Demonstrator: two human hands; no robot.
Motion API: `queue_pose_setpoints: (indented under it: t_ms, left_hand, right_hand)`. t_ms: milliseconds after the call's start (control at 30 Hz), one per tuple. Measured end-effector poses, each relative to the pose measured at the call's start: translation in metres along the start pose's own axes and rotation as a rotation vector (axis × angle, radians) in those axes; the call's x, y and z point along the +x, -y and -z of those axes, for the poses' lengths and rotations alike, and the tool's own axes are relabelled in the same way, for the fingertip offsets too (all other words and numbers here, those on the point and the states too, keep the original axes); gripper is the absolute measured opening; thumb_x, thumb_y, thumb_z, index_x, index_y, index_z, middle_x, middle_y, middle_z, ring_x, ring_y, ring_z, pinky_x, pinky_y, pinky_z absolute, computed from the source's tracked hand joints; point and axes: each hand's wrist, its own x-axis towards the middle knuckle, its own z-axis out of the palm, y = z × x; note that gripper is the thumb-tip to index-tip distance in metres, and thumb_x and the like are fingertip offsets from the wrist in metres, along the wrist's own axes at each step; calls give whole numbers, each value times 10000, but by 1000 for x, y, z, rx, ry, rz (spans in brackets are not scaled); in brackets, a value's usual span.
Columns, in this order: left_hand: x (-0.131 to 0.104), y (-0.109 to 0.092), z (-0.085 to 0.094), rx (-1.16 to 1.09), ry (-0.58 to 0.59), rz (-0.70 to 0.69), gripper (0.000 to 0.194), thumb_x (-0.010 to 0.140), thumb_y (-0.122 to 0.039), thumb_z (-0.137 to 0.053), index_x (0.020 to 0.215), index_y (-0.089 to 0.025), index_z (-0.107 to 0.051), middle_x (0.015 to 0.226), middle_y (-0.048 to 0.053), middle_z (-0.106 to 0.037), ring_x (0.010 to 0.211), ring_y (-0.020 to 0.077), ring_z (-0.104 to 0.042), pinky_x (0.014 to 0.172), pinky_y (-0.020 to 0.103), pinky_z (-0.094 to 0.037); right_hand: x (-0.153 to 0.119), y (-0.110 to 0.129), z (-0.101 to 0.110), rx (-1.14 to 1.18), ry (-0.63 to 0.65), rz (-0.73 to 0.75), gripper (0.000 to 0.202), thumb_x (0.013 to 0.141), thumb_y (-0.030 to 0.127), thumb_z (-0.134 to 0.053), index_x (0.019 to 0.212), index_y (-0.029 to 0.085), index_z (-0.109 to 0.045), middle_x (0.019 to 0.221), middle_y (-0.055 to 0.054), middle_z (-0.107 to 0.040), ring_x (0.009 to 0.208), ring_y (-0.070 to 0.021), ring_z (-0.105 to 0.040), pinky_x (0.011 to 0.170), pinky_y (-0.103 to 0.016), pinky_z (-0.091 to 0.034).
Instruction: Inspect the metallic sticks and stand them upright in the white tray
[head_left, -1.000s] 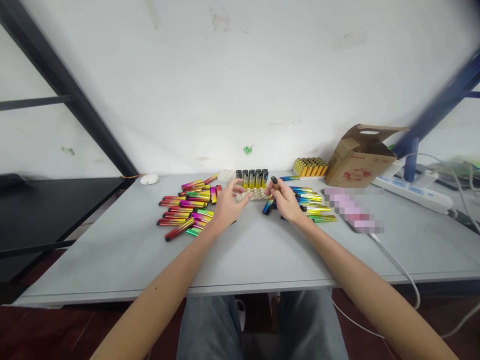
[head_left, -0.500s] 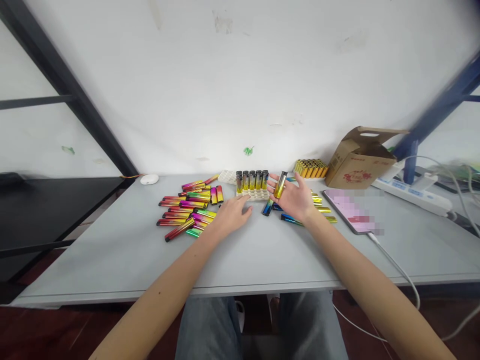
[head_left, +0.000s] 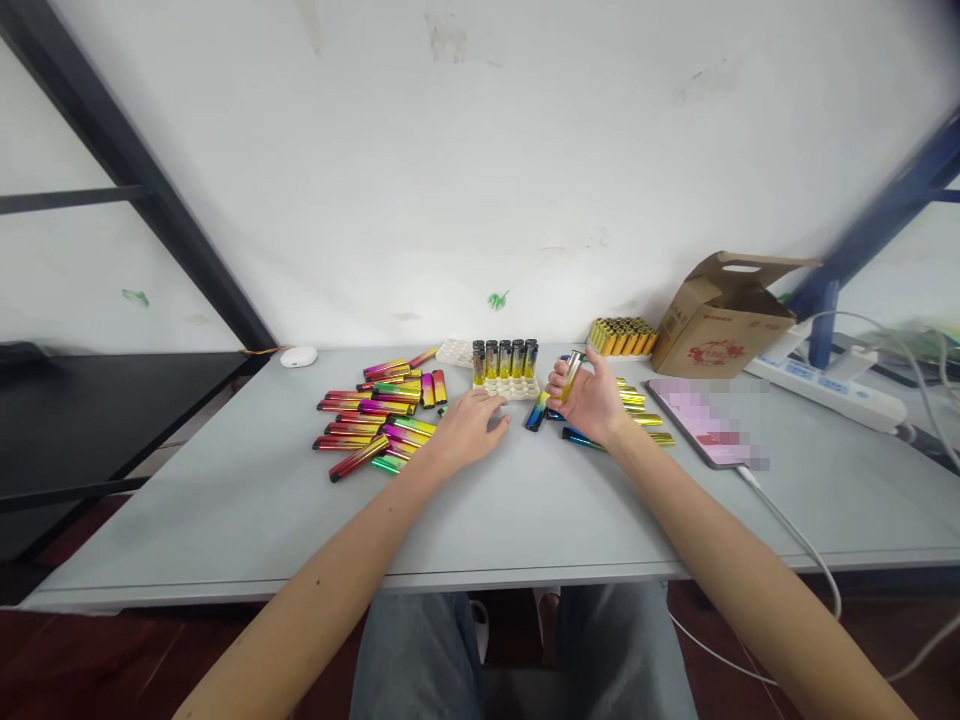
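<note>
My right hand (head_left: 589, 400) is raised palm up, its fingers curled round a shiny yellow and silver lighter-like tube (head_left: 572, 376). My left hand (head_left: 471, 428) holds nothing; its fingers are apart and rest near the front edge of a cream tray with holes (head_left: 517, 388). Several yellow tubes with black tops (head_left: 505, 358) stand upright in the back of that tray. A blue and yellow tube (head_left: 537, 411) lies between my hands. More blue and yellow tubes (head_left: 651, 420) lie partly hidden behind my right hand.
Several red, pink and green tubes (head_left: 360, 458) lie piled at the left. Behind are a second cream tray (head_left: 455, 352), a block of gold tubes (head_left: 622, 338), and an open cardboard box (head_left: 720, 330). A phone (head_left: 694, 420), power strip (head_left: 825, 390) and white case (head_left: 298, 357) are also there.
The fingers of my right hand have curled in round the tube, which has shifted slightly right and lower. My left hand has moved a little to the right.
</note>
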Motion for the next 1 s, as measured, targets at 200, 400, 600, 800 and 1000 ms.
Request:
queue_pose_setpoints:
  t_ms: [200, 400, 600, 800, 1000]
  left_hand:
    - [1, -1, -1, -7, -10, 14, 243, 913, -307, -486, 1021, -170, -655, 1006, 90, -694, 1041, 249, -611, 915, 393, -487]
    - [1, 0, -2, 15, -17, 10, 220, 913, -305, -493, 1005, -187, -654, 992, 71, -697, 1045, 230, -613, 927, 365, -477]
    - [1, -2, -1, 23, -15, 4, 219, 914, -299, -494, 998, -178, -656, 973, 74, -694, 1023, 232, -612, 892, 364, -486]
    - [1, -4, 1, 22, -3, 11, 228, 914, -298, -491, 1007, -169, -655, 964, 77, -689, 1014, 236, -610, 882, 374, -488]
    - [0, -3, 0, 35, 4, 4, 228, 909, -292, -501, 1010, -167, -662, 983, 85, -696, 1043, 240, -599, 911, 374, -481]
  right_hand:
    - [1, 0, -1, 20, -56, -49, 416, 829, 558, -389, 600, 229, -279, 520, 57, -229, 447, -103, -216, 379, -212, -233]
    - [-3, 3, -8, 72, -80, -50, 336, 827, 437, -370, 594, 226, -249, 515, 80, -171, 417, -80, -139, 360, -196, -150]
    - [-4, 3, -14, 29, -79, -74, 287, 833, 374, -321, 594, 224, -277, 515, 81, -173, 411, -79, -134, 355, -195, -149]
    - [-3, -1, -11, 20, -58, -97, 313, 847, 417, -349, 610, 224, -281, 518, 80, -191, 414, -78, -144, 358, -188, -168]
    - [-1, -3, -7, 5, -26, -70, 361, 844, 481, -364, 602, 221, -300, 512, 76, -205, 416, -77, -166, 363, -185, -187]
